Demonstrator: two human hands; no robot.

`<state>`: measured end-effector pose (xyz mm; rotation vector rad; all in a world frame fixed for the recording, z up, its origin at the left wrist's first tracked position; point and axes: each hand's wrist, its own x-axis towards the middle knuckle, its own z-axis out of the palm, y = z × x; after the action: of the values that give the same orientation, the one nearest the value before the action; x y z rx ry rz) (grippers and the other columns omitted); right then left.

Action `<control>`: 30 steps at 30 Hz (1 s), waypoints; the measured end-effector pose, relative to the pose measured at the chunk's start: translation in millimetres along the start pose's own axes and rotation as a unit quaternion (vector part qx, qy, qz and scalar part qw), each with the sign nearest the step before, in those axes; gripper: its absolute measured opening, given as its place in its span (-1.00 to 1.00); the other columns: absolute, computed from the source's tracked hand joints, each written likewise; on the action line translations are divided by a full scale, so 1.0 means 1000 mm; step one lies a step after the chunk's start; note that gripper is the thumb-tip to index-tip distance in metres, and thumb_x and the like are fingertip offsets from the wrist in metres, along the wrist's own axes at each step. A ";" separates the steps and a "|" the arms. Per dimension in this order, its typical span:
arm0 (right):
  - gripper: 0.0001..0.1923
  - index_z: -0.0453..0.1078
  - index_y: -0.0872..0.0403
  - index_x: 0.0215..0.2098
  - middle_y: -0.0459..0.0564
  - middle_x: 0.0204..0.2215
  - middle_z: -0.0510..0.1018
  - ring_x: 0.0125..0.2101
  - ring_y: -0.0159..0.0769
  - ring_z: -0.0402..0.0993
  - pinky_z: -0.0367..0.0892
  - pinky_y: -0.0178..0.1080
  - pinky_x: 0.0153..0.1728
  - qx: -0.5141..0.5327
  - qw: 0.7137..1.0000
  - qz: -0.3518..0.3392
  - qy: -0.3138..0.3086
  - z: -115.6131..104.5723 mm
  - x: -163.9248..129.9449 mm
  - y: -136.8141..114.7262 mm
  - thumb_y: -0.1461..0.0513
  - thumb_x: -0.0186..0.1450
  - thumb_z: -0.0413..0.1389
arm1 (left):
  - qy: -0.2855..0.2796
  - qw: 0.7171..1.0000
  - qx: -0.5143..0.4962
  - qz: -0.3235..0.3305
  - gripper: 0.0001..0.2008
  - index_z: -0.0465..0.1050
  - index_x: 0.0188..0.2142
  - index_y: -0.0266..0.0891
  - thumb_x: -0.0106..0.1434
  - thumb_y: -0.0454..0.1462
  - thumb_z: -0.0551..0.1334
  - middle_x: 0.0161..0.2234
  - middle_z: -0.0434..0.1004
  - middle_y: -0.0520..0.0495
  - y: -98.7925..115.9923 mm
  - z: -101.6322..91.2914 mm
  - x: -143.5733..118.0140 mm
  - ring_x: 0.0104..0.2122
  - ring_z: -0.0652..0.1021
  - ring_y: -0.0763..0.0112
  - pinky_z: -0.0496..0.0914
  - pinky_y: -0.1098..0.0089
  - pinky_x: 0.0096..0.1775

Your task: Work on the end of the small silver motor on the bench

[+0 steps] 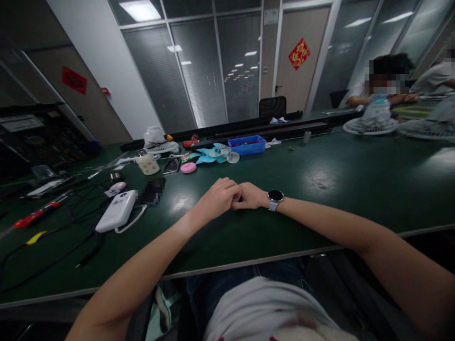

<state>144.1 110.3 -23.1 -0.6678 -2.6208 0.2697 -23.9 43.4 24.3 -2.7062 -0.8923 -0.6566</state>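
Observation:
My left hand (223,195) and my right hand (250,195) meet above the green table (291,227), near its front edge. The fingers of both are curled in and press together. A small dark and greyish spot shows between them, too hidden to name. On my right wrist sits a round black watch (276,195) with a light strap. Beyond the hands lie a light blue fan blade (209,155) and a round pink lid-like piece (188,167).
At left are a white power bank (116,211) with a cable, a red-handled tool (31,219) and a patterned cup (147,163). A blue bin (248,146) stands farther back. White fan guards (370,126) rest at right, near two other people (386,83).

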 end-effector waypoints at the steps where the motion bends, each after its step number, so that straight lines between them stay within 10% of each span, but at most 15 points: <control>1: -0.69 0.38 0.14 -0.61 -0.07 -0.60 0.50 -0.56 -0.38 0.36 0.08 -0.36 -0.49 -0.001 1.000 0.000 0.000 0.000 0.000 0.000 0.13 0.20 0.18 | 0.001 1.000 0.000 0.001 -0.75 0.41 -0.39 -0.27 0.27 -0.51 0.03 -0.34 0.49 -0.08 0.000 0.000 0.000 -0.30 0.42 0.31 0.27 0.32 -0.23; 30: -0.60 0.37 0.13 -0.63 -0.09 -0.63 0.44 -0.58 -0.40 0.30 0.00 -0.34 -0.51 -0.019 0.999 -0.028 0.030 0.006 0.002 0.003 0.04 0.23 0.14 | -0.005 1.000 -0.014 -0.003 -0.75 0.43 -0.36 -0.26 0.29 -0.51 0.04 -0.27 0.48 -0.10 -0.001 0.004 -0.003 -0.22 0.42 0.28 0.35 0.30 -0.15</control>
<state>141.1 113.3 -28.1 -0.6040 -2.5878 0.1802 -24.9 44.3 19.2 -2.7362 -0.9005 -0.6615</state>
